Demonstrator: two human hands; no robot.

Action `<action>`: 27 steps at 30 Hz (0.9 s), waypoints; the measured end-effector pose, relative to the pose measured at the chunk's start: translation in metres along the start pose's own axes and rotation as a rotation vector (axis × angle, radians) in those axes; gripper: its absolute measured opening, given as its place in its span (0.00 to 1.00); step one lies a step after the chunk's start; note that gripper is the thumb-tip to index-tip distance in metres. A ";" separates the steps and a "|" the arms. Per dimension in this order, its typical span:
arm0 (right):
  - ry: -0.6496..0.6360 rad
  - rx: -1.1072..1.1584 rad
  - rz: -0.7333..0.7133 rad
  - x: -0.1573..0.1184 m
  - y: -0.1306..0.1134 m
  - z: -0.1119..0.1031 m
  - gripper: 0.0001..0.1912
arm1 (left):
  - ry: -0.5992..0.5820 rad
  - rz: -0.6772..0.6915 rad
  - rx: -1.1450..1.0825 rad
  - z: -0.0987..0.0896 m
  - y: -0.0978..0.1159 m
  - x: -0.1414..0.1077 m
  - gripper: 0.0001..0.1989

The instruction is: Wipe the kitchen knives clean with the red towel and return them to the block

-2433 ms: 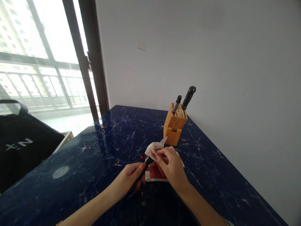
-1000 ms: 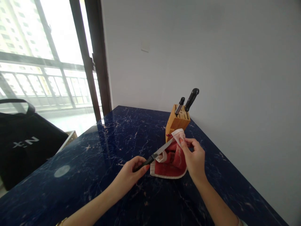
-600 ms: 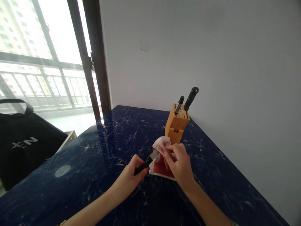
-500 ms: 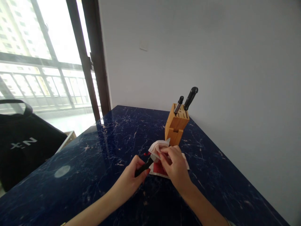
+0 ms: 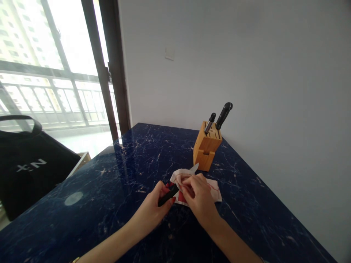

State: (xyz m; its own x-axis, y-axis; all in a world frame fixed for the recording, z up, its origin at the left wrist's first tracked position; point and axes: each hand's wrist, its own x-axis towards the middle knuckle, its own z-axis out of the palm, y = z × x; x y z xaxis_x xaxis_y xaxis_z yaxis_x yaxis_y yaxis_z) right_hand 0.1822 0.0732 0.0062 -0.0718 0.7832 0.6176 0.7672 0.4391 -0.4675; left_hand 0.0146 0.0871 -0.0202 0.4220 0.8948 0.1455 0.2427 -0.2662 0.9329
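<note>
My left hand (image 5: 153, 201) is closed around the black handle of a knife (image 5: 195, 167), whose blade points away toward the knife block. With bent fingers, my right hand (image 5: 199, 195) pinches a white and red cloth (image 5: 215, 188) folded over the blade close to the handle. Only the blade's tip shows beyond the cloth; the rest is covered. Part of the cloth hangs down over the table beneath my right hand. Just past the blade tip stands a wooden knife block (image 5: 207, 146), holding a large black-handled knife (image 5: 225, 114) and a tool with a black and silver handle (image 5: 210, 122).
The dark blue marble-patterned table (image 5: 131, 157) runs along a grey wall (image 5: 260, 73) on the right. A black bag (image 5: 35, 164) is beside the table at left, in front of a large window (image 5: 55, 73). A pale round spot (image 5: 73, 198) shows on the tabletop.
My right hand has slid the cloth down the blade toward the handle, so more of the blade tip is showing. My left hand keeps its hold on the handle.
</note>
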 end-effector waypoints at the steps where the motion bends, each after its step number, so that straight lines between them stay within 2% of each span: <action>1: -0.026 0.010 -0.012 -0.001 -0.001 0.002 0.05 | 0.006 0.008 0.002 0.000 0.000 0.000 0.08; 9: -0.038 0.031 0.020 -0.001 -0.001 0.005 0.05 | -0.028 0.011 -0.125 0.002 0.003 0.000 0.08; 17: -0.018 0.015 -0.018 -0.002 -0.003 0.001 0.05 | 0.015 -0.050 -0.149 -0.003 0.003 0.004 0.10; 22: 0.000 0.040 -0.019 -0.005 -0.007 0.005 0.04 | -0.037 0.009 -0.235 0.002 0.003 0.003 0.09; 27: 0.020 -0.025 -0.032 0.000 0.000 0.003 0.04 | -0.040 0.000 -0.172 0.003 0.005 -0.002 0.07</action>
State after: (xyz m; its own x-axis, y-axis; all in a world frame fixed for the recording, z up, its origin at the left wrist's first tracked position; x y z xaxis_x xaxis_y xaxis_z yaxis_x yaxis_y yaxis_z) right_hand 0.1804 0.0747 0.0039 -0.0840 0.7600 0.6445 0.7804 0.4524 -0.4317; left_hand 0.0175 0.0833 -0.0163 0.4571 0.8791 0.1351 0.0913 -0.1975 0.9760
